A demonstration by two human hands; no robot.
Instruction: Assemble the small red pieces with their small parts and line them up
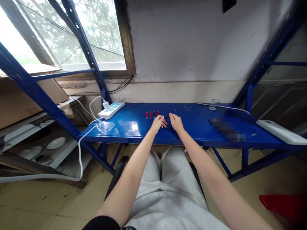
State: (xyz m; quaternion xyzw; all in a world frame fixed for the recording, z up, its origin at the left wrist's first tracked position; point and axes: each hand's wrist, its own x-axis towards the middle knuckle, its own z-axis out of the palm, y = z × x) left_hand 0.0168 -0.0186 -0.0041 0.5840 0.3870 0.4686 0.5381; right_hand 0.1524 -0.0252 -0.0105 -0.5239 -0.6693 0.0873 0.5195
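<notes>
Above the blue table, my left hand (pixel 157 123) and my right hand (pixel 176 122) face each other a short way apart. Between them runs a thin black rod-like piece (pixel 167 117), one end pinched in each hand; its exact kind is too small to make out. The fingers of both hands are closed, though some left fingers curl loosely below. Just beyond my left hand stands a row of small red pieces (pixel 147 115) with one black piece (pixel 154 114) among them. Farther back on the right lie several tiny metal-looking pieces (pixel 186 108).
The blue table (pixel 124 127) carries a white power strip (pixel 111 110) with a plugged-in cable at left. A clear glass (pixel 214 104), a pixelated dark object (pixel 226 129) and a white flat case (pixel 281 132) are at right. Blue posts (pixel 83 41) frame the table.
</notes>
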